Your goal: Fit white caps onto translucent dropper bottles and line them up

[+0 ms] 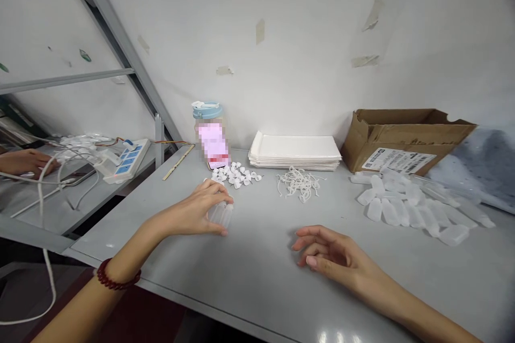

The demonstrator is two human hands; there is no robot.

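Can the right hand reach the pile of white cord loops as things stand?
Probably yes. The right hand is open and empty over the grey table, and nothing stands between it and the pile of white cord loops.

Head camera looks down, close over table [257, 278].

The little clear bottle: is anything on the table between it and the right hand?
Nothing visible. The small clear bottle is held by the left hand, and only bare grey table shows between it and the right hand, which is open. The white caps and loops lie farther back.
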